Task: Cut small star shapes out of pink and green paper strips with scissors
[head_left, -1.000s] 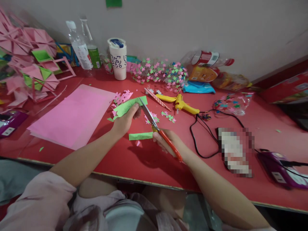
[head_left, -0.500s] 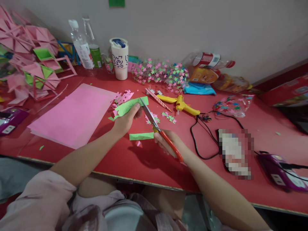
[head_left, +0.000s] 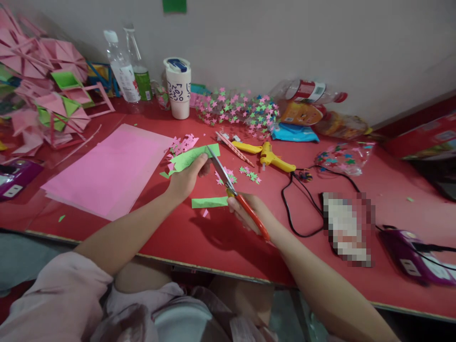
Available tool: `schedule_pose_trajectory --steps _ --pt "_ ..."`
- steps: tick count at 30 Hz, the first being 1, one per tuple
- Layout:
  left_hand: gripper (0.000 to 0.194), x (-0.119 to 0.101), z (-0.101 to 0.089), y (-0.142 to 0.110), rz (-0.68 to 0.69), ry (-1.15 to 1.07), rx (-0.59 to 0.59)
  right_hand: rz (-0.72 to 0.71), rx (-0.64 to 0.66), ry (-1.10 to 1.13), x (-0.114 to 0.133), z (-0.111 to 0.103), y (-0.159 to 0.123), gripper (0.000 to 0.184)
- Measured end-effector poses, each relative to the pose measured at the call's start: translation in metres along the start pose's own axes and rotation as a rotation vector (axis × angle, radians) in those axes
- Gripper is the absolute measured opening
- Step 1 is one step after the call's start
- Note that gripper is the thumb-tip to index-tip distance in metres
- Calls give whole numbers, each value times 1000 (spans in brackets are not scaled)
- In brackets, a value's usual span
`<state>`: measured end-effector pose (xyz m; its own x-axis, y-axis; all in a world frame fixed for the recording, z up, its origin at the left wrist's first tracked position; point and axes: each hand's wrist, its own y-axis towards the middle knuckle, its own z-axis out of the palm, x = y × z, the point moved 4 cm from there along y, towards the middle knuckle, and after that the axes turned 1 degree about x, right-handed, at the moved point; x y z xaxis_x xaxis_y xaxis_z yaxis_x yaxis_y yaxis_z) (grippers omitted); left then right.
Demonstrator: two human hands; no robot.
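My left hand [head_left: 187,178] pinches a strip of green paper [head_left: 188,159] between thumb and fingers, above the red table. In my right hand [head_left: 247,213] is a pair of scissors [head_left: 245,206] with orange-red handles, its blades angled up and left. The blade tips touch or overlap the right part of the paper; whether they stand on either side of it I cannot tell. A second green strip [head_left: 209,203] lies on the table below, its right end beside my right hand. Small star cutouts [head_left: 249,173] and pink paper pieces [head_left: 183,144] lie just beyond the hands.
Pink sheets [head_left: 107,171] lie at the left, near pink paper constructions [head_left: 60,61]. Along the wall stand bottles [head_left: 123,71] and a white tumbler [head_left: 178,90]. A yellow glue gun [head_left: 276,159] with a black cord [head_left: 290,216] lies right of centre. The table's front edge [head_left: 221,273] runs close to my lap.
Both hands, the scissors and the green paper stay in nearly the same position. The background has shifted very slightly in the view.
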<state>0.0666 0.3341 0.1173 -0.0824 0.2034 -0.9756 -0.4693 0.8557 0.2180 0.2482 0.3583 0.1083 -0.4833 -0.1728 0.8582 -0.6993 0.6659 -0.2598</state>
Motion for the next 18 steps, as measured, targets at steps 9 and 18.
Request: schedule_pose_trajectory --steps 9,18 --pt "35 -2 1 -1 -11 -22 -15 -31 -14 -12 2 -1 0 45" --pt "30 7 -8 5 27 -128 -71 2 28 84 -2 -3 4 47"
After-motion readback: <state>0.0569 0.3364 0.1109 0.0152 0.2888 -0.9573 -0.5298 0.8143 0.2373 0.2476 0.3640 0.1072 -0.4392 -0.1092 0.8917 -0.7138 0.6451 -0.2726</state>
